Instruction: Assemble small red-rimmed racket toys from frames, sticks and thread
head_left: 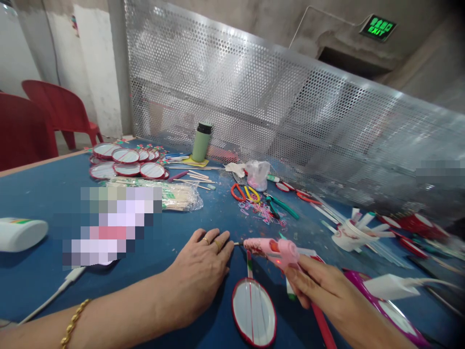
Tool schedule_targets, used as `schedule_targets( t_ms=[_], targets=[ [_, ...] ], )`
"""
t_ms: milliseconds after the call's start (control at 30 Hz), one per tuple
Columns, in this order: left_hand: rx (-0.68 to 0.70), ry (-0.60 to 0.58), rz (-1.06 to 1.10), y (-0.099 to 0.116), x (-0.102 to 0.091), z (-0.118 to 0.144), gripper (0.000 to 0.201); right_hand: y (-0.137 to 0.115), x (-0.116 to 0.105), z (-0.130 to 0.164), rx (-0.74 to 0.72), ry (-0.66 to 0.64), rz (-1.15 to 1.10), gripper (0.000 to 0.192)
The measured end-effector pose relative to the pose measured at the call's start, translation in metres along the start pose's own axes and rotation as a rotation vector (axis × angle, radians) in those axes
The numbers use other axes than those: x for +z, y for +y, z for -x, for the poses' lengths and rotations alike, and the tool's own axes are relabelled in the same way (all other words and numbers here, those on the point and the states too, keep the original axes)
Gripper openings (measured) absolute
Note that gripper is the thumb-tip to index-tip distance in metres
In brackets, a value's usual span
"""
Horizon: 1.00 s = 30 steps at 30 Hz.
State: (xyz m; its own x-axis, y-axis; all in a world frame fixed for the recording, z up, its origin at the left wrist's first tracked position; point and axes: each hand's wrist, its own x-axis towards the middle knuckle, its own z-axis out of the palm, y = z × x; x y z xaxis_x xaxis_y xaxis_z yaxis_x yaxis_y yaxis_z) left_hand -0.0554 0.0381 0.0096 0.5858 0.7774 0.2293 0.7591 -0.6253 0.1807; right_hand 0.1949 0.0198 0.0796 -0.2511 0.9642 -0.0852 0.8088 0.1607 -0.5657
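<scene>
Gripping a pink hot glue gun (276,250), the right hand (319,286) has its fingers curled shut around the handle, nozzle aimed left toward the left hand (201,271). That one's lying flat and open on the blue table (43,194), palm down, holding nothing that I can see, fingertips right by the nozzle tip. Just below the gun, between both hands, sits an oval red-rimmed mirror (254,312) on a stick. Looks like the gluing step to me. Next bit probably needs a steady nozzle and the left fingers kept off the hot tip.
</scene>
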Motion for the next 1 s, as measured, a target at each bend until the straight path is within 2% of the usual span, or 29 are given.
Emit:
schedule_targets(
  t_ms=[333, 700, 1000],
  targets=[
    [-0.007, -0.022, -0.005, 0.0019, -0.0028, 0.0017, 0.046, -0.0044, 0.0008, 0.0008, -0.001, 0.011, -0.002, 0.055],
    [0.005, 0.025, -0.009, -0.0004, 0.0024, 0.0005, 0.046, -0.0097, 0.0001, -0.0006, 0.004, 0.019, 0.037, 0.059],
    [0.003, 0.008, -0.007, 0.0006, -0.0009, 0.0009, 0.046, -0.0071, -0.0023, 0.0020, 0.011, 0.021, 0.056, 0.060]
  ],
)
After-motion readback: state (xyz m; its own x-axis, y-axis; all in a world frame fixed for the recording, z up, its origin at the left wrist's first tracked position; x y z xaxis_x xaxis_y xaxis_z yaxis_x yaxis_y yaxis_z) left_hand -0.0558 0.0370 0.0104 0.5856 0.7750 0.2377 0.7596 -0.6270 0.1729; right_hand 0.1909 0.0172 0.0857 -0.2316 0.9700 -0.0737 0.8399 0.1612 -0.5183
